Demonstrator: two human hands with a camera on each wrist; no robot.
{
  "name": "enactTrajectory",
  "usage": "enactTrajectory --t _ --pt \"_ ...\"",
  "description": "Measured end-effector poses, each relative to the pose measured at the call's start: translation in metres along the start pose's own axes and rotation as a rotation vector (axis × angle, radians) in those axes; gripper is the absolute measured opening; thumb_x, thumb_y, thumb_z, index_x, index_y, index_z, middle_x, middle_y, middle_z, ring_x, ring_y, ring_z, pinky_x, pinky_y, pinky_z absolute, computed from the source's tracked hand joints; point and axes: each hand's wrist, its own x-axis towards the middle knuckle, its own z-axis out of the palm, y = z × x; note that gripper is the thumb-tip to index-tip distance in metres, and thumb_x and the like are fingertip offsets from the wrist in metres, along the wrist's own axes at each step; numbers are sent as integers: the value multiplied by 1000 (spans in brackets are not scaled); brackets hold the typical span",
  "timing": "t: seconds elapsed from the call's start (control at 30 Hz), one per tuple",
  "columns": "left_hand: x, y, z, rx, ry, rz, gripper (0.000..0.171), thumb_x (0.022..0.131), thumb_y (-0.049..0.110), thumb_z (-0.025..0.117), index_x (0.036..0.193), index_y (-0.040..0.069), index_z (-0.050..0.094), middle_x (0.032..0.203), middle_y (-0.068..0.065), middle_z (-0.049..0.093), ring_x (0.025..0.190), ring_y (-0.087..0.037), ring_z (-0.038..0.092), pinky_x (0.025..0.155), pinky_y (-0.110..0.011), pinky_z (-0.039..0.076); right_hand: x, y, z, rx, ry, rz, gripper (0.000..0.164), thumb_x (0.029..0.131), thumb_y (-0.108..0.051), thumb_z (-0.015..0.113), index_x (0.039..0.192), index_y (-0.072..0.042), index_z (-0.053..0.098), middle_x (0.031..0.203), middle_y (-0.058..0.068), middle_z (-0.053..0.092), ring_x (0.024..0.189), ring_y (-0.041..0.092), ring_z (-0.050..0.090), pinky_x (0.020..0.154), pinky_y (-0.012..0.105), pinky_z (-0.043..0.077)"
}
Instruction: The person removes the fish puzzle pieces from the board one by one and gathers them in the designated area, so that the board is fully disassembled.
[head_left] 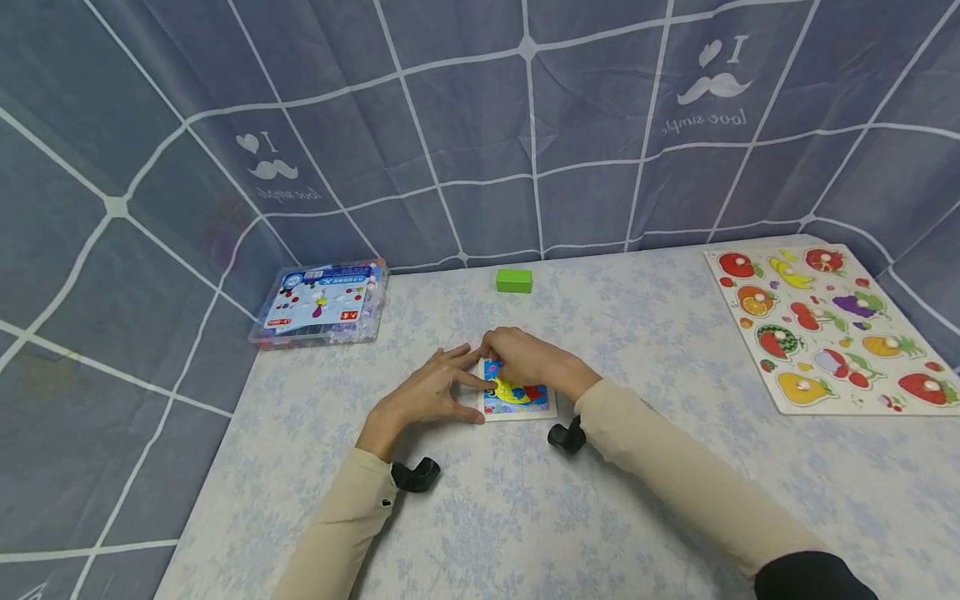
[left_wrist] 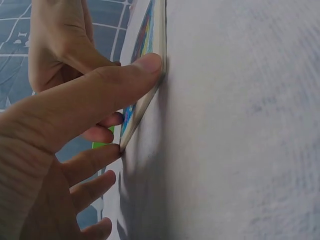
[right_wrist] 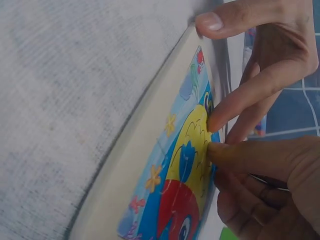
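Observation:
A small jigsaw puzzle board [head_left: 517,408] with a yellow and red fish picture and a pale border lies flat on the cloth. My left hand [head_left: 427,393] is spread along its left side. The left thumb touches the near left corner [left_wrist: 159,70], and one fingertip rests on the picture's edge. My right hand [head_left: 528,358] reaches over the far part of the board with curled fingers. Its thumb [right_wrist: 225,152] meets the yellow fish body, the other fingers at the far edge. Whether a loose piece is between them is hidden.
Behind the board sits a green block [head_left: 513,281]. At the back left lies a clear plastic case [head_left: 322,304] with a printed label. A large fruit puzzle board [head_left: 832,333] with knobs covers the right side. A grey checked curtain [head_left: 480,125] hangs along the table's back edge.

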Motion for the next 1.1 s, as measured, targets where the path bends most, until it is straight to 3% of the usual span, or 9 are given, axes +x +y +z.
enactTrajectory --t 0.43,1.1 --pt "1 0 -1 52 -17 -51 55 78 43 82 128 25 68 157 -8 31 148 -33 18 115 -64 10 4 -8 -3 -61 -55 48 31 90 1 66 120 -3 60 107 5 58 95 18 53 90 31 49" --pt "3 0 -2 82 -26 -98 54 76 46 82 126 29 69 157 -2 32 149 -32 16 116 -62 8 9 0 -11 2 -118 64 34 88 2 65 119 -6 56 105 6 55 95 20 51 88 31 46"
